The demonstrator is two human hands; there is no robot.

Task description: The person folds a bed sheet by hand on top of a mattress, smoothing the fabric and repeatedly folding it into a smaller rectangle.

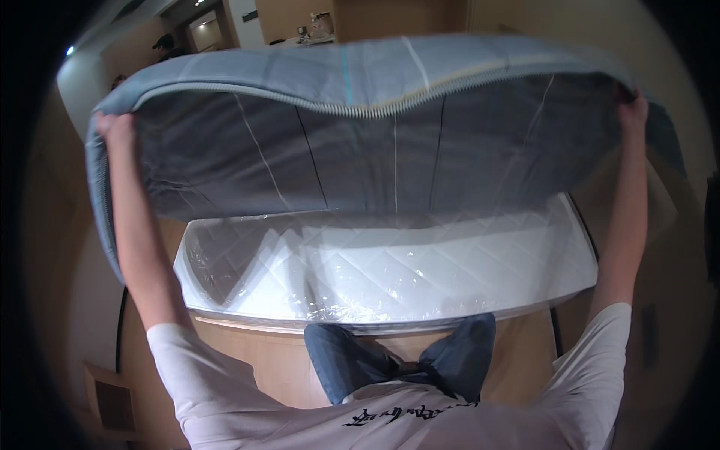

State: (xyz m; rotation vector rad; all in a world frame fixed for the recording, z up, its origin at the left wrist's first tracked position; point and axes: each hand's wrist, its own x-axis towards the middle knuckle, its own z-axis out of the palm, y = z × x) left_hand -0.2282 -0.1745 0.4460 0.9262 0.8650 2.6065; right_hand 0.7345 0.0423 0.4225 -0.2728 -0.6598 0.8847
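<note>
Raised high and wide, my arms stretch out a grey-blue fitted sheet (315, 64) with thin white, black and teal lines. Its gathered elastic hem (371, 112) sags in the middle between my hands. My left hand (117, 126) grips the sheet's left corner. At the opposite corner, my right hand (632, 107) is closed on the cloth, blurred. Below the raised sheet lies a white quilted mattress (394, 264), covered in shiny clear plastic. The sheet hides the mattress's far side. More sheet fabric hangs outside both forearms.
My knees (332, 349) are at the mattress's near edge, above a light wooden surface (253, 349). Small items stand on a white-topped surface (309, 41) beyond the sheet. A person's dark-capped head (165, 44) shows at the back left. A framed dark panel (114, 404) is at lower left.
</note>
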